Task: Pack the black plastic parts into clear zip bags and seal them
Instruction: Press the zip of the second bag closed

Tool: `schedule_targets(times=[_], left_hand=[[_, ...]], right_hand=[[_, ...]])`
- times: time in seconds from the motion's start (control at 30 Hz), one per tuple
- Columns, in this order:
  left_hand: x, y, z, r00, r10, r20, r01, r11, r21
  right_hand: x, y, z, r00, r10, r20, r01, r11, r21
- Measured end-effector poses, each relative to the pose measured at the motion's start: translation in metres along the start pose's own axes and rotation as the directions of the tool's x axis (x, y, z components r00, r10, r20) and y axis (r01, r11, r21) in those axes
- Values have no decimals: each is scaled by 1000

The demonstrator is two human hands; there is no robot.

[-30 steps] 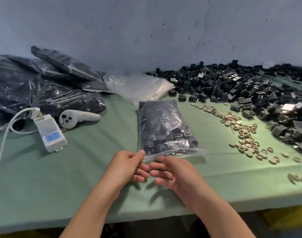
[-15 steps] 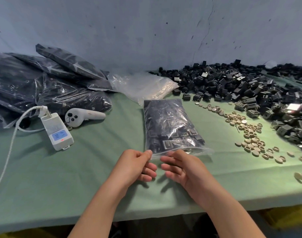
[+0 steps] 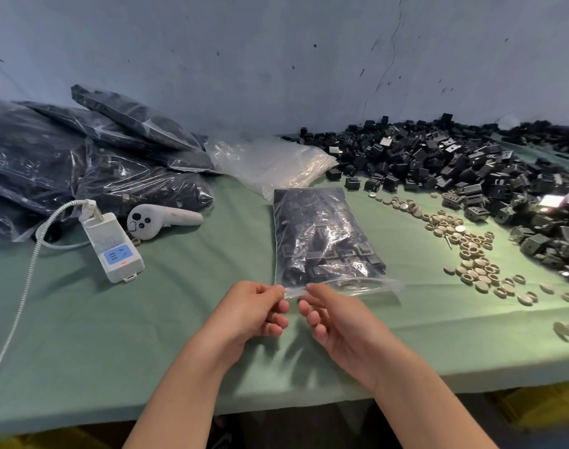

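Filled zip bag (image 3: 322,234) flat on desk (image 3: 179,325), likely heavy, lumpy, slick-skinned; left hand (image 3: 255,314) and right hand (image 3: 339,322) both pinch its zip strip (image 3: 347,284), the surest hold.

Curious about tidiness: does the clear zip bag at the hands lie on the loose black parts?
No, the filled clear zip bag lies on the green tablecloth, apart from the heap of black plastic parts.

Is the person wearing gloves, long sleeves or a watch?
No. The left hand and right hand are bare, with no gloves or rings showing. The left forearm and right forearm are bare too, down to the picture's bottom edge: no sleeve, watch or bracelet in view.
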State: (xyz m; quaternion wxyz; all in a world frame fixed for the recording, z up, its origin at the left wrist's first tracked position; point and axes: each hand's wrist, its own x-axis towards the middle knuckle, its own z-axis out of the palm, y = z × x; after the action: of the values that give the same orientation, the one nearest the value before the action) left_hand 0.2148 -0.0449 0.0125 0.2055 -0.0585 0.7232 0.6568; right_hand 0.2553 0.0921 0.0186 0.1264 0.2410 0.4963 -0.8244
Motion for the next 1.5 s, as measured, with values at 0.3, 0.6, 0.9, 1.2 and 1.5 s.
schedule_targets(times=[0.3,0.6,0.9,1.2,1.5], left_hand=[[0,-2,2,1000,5,-9,-6,997,-79],[4,1,8,998,53,-18,-55,995,-79],[4,4,8,993,101,-67,-107,990,-90],[0,3,20,998,21,-58,-33,974,-225],[-1,2,47,996,-87,-11,67,837,-543]], right_hand=[[13,2,12,995,-70,-68,71,997,5],[12,2,13,991,-127,-39,126,992,-22],[5,-1,-4,985,-98,-143,108,992,60],[8,-8,-13,987,-134,-87,135,991,4],[12,-12,-14,990,-111,-92,117,992,55]])
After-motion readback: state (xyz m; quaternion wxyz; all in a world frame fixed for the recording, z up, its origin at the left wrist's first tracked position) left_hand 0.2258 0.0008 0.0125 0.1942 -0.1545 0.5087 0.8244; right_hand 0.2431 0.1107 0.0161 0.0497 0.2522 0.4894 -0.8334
